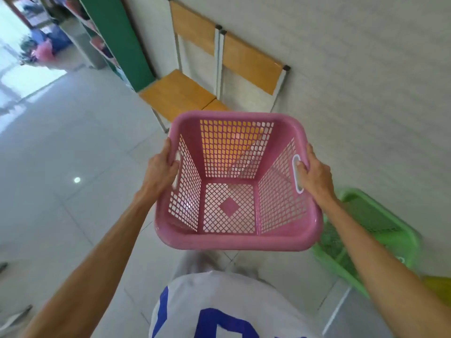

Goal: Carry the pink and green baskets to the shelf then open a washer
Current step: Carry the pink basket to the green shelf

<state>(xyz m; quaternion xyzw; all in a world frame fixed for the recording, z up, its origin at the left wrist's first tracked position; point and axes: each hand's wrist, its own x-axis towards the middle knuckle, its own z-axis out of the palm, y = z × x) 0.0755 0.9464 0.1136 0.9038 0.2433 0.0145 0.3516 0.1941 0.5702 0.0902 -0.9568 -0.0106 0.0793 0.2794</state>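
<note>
A person is holding an empty pink basket out in front of their chest, seen from a camera on their head looking down. The left hand is gripping the left handle slot, its fingers curling through the opening and pinching the rim. The right hand is doing the same on the right side, fingers hooked into the white-edged slot. The basket is hanging in the air above a pale tiled floor, tilting slightly away from the person. A green basket is sitting lower down to the right, beside the wall, partly hidden behind the right forearm. Two wooden folding chairs are standing just ahead against the wall, and green shelving is visible farther off at upper left. The chairs are likely the main hazard: walking forward, the basket could be knocking into them. No washer is in view.
</note>
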